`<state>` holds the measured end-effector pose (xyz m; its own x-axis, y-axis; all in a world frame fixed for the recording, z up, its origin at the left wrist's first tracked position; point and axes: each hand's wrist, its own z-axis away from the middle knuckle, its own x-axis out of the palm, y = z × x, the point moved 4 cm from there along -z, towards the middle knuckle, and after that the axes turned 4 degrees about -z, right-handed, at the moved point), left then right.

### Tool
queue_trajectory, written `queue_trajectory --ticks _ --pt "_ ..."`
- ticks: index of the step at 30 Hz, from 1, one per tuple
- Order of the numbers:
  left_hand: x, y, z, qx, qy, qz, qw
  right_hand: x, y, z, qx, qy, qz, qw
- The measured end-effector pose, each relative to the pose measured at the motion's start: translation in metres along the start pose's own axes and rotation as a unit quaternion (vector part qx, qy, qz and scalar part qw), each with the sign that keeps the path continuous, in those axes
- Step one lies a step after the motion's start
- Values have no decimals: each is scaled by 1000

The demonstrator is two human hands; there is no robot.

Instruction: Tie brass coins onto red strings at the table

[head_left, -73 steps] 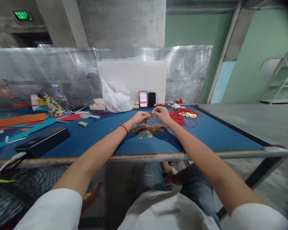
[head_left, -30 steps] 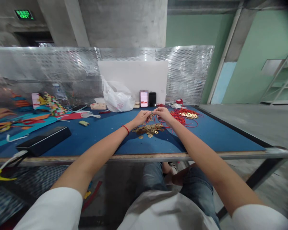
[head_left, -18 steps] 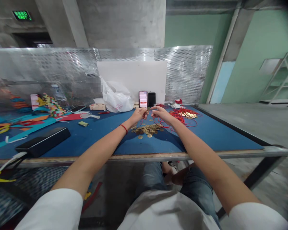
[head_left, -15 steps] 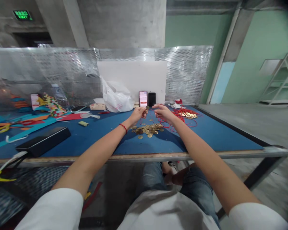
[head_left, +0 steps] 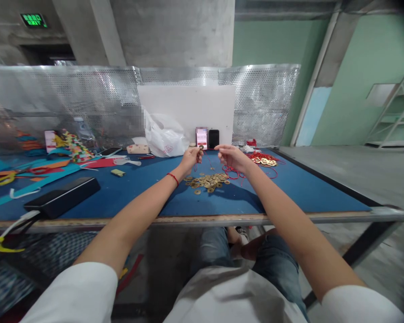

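Note:
My left hand [head_left: 190,159], a red bracelet on its wrist, pinches a round brass coin [head_left: 201,147] with a hole at its fingertips. A thin red cord runs from the coin toward my right hand [head_left: 233,158], whose thumb and index finger are closed on the cord's end. Both hands are raised above the blue table. Below and between them lies a loose pile of brass coins [head_left: 208,181]. Loops of red cord [head_left: 234,171] lie under my right hand.
Behind the hands, a lit phone [head_left: 201,137] and a dark phone [head_left: 213,139] lean on a white board. A white plastic bag [head_left: 166,137] stands left of them. Shinier gold coins [head_left: 264,160] lie at right. A black power strip [head_left: 63,196] is near the left front edge.
My left hand has turned so the coin now stands up at its fingertips. The right hand's fingertips have closed together, with red cord stretched between the hands.

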<state>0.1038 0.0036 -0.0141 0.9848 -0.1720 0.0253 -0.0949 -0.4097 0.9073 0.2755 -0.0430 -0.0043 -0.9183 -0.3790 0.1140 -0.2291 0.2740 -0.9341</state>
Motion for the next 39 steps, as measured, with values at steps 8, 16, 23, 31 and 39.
queue_trajectory --ticks 8,16,23,31,39 --pt "-5 2 4 -72 49 100 991 -35 -8 -3 -155 196 -72 966" --pt "-3 3 6 -76 53 110 990 -41 5 -10 -146 240 -106 954" --pt "-3 0 3 -72 39 102 991 -33 16 -11 -97 203 -1 974" --pt "12 -9 4 -35 -80 25 996 -12 18 -12 -151 137 312 928" --pt "16 -12 5 -32 -114 6 993 -7 28 -16 -149 61 340 927"
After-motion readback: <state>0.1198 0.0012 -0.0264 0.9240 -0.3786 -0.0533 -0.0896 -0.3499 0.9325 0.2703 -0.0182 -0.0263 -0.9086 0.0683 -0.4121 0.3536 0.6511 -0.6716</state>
